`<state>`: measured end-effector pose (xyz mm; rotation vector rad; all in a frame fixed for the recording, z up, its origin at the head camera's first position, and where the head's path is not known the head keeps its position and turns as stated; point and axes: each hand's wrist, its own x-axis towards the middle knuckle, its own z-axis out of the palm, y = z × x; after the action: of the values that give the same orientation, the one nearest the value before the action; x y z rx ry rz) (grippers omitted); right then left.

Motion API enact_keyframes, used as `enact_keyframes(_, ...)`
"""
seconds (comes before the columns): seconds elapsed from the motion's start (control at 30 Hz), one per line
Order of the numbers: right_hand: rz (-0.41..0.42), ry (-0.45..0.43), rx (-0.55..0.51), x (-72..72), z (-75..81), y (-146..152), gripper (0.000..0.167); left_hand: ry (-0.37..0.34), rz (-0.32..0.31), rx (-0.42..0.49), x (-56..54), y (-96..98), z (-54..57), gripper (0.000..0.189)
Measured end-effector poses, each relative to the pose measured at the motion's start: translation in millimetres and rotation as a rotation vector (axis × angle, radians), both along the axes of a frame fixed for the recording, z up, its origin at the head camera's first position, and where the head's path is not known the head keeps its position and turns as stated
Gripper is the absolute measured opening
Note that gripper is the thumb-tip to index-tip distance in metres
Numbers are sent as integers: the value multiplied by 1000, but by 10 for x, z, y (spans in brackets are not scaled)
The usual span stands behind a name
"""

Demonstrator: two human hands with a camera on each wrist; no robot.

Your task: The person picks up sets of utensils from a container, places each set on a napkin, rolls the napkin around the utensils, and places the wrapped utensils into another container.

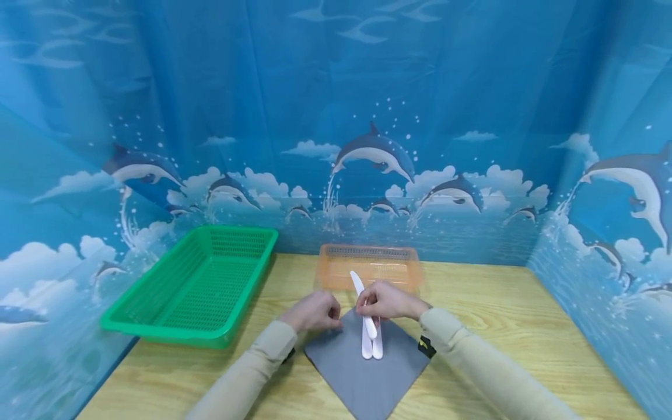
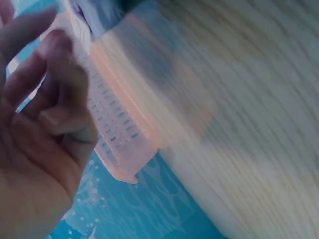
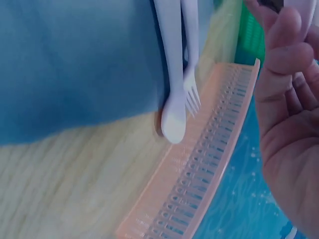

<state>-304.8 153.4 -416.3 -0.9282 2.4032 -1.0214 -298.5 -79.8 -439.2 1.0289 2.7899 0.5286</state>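
My right hand (image 1: pixel 385 300) pinches a white plastic knife (image 1: pixel 371 329) over the grey cloth napkin (image 1: pixel 367 385), its blade pointing away from me. Beneath the knife, a spoon (image 3: pixel 173 119) and a fork (image 3: pixel 191 89) lie side by side on the napkin, their heads reaching past its far edge and their handles towards me. My left hand (image 1: pixel 315 311) hovers by the napkin's left side. Its fingers are loosely curled in the left wrist view, with nothing seen between them.
An orange plastic basket (image 1: pixel 325 265) stands right behind the napkin, against the dolphin-printed curtain (image 1: pixel 341 87). To the left is a large green basket (image 1: pixel 226 326). Everything stands on a wood-grain table (image 1: pixel 488 303), curtained on the left and right too.
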Motion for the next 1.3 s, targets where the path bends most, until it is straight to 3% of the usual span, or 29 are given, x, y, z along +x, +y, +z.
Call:
enact_keyframes(0.27, 118, -26, 87, 52, -122, -149, 13, -203, 27, -86, 153, 28, 32, 34)
enact_keyframes(0.47, 71, -8, 155, 72, -153, -295, 11, -334, 96, -155, 214, 60, 35, 31)
enact_keyframes(0.7, 12, 69, 205, 70, -221, -425, 11, -371, 127, -191, 203, 90, 33, 30)
enact_keyframes(0.97, -29, 156, 264, 54, -298, -474, 10, -414, 152, -160, 196, 86, 23, 29)
enact_keyframes(1.3, -68, 270, 329, 89, -312, -479, 4, -403, 148, -140, 202, 73, 25, 30)
